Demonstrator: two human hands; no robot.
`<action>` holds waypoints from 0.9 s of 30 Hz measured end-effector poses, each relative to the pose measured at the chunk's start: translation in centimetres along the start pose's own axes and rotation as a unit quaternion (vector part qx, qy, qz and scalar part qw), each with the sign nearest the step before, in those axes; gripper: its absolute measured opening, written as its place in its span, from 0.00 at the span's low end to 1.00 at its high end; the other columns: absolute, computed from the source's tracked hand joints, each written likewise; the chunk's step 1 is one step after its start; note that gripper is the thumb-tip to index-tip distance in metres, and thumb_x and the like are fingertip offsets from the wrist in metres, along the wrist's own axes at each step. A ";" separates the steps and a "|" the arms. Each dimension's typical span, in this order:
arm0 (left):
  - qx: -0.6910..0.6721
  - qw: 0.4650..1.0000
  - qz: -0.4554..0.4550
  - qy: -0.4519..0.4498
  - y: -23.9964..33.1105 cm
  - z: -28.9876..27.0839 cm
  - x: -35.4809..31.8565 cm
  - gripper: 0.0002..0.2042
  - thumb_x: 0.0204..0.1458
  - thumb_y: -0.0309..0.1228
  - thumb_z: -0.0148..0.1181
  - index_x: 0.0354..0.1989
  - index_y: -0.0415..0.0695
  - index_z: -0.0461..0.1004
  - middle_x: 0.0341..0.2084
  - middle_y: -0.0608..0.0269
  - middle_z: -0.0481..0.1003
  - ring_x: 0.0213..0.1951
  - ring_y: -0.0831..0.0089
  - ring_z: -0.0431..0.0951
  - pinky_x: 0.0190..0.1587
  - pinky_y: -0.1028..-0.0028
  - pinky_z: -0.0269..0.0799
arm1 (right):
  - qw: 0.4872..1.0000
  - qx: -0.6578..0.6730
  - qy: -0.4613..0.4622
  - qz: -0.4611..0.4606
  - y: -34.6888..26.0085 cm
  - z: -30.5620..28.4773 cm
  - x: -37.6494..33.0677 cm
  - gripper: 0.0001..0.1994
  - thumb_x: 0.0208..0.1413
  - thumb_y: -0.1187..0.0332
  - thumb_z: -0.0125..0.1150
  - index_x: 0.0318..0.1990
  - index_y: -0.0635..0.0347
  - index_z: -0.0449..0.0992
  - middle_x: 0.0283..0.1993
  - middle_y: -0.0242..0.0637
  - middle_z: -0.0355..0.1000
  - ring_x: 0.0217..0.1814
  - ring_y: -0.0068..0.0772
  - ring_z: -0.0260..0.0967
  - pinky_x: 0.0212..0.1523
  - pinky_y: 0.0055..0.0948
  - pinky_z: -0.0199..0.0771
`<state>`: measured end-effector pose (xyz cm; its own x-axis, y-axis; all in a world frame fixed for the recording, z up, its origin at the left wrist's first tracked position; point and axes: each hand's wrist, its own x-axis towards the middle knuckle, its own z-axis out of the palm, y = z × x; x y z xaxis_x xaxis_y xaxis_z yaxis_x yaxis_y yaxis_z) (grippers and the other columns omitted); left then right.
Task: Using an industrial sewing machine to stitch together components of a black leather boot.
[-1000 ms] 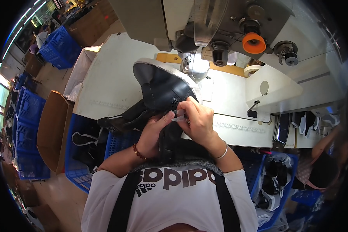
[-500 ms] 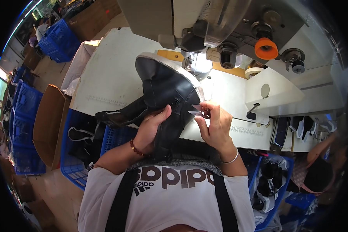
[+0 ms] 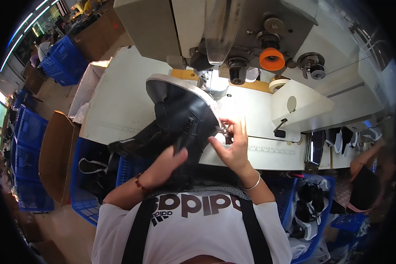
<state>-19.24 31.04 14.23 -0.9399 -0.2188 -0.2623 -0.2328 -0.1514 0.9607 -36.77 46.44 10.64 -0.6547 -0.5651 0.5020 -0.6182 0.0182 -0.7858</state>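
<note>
- Your left hand point(image 3: 165, 165) rests flat against the near side of the black boot point(image 3: 180, 116); its fingers look spread and blurred, so the grip reads as a loose steadying press, not a clench.
- Your right hand point(image 3: 233, 147) sits just right of the boot, thumb and fingertips pinched on a small dark item at the boot's edge; you cannot tell from here whether it is a thread end or a small tool.
- The boot lies tilted on the white table point(image 3: 114, 110), sole rim turned up and far, its toe close under the head of the sewing machine point(image 3: 215, 35).
- A light stitched line runs along the sole rim, so as far as this view shows the sole stitching looks well advanced; the far part under the machine head is hidden, so you cannot confirm it closes all round.
- What seems left is the finishing at the right edge where your fingers pinch, and taking the boot off the machine.
- More dark shoe pieces sit in the blue crate point(image 3: 90, 176) at your near left.
</note>
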 end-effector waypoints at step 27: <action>0.558 0.749 0.350 0.071 8.7 -5.2 1.0 0.12 0.45 0.23 0.72 0.38 0.41 0.77 0.38 0.60 0.76 0.45 0.55 0.75 0.50 0.61 0.72 | 0.979 -0.087 -0.052 -0.179 -4.1 2.0 1.6 0.14 0.49 0.73 0.73 0.44 0.60 0.77 0.39 0.36 0.74 0.28 0.38 0.76 0.28 0.34 0.74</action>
<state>-20.94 24.52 21.89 -0.9119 0.0194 0.4100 0.1655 0.9315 0.3240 -34.38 43.82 13.97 -0.3405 -0.6419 0.6871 -0.8704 -0.0613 -0.4885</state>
